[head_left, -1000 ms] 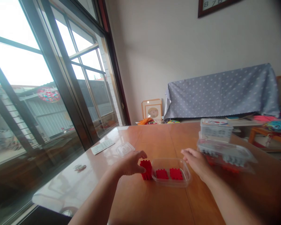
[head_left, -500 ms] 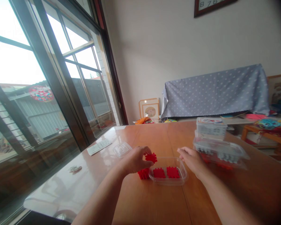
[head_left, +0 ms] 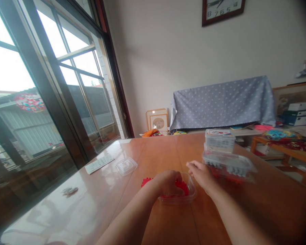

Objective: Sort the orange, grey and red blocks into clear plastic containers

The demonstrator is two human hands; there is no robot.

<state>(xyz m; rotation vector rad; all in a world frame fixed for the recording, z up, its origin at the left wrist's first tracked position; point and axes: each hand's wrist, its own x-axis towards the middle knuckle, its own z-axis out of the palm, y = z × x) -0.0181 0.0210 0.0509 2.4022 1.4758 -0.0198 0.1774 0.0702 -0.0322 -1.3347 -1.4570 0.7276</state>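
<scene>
My left hand (head_left: 169, 183) reaches down into a clear plastic container (head_left: 191, 197), fingers closed on a red notched tile (head_left: 182, 185). The hand covers most of that tile and the other red pieces in the container. More red notched tiles (head_left: 146, 181) lie just left of the container, partly behind my left wrist. My right hand (head_left: 200, 173) is beside the container's far right corner with its fingers curled together. Whatever its fingertips may hold is hidden, and I cannot tell whether it touches the rim.
To the right stand a lidded clear box (head_left: 219, 141) and a clear tray (head_left: 229, 161) with grey and red pieces. A clear lid (head_left: 126, 165), a printed sheet (head_left: 100, 164) and a small wrapped item (head_left: 70, 191) lie on the left of the wooden table (head_left: 163, 153).
My left hand has moved right and down, bringing the red tile from above the container's left edge into it. My right hand stays near the rim. The view has shifted slightly right.
</scene>
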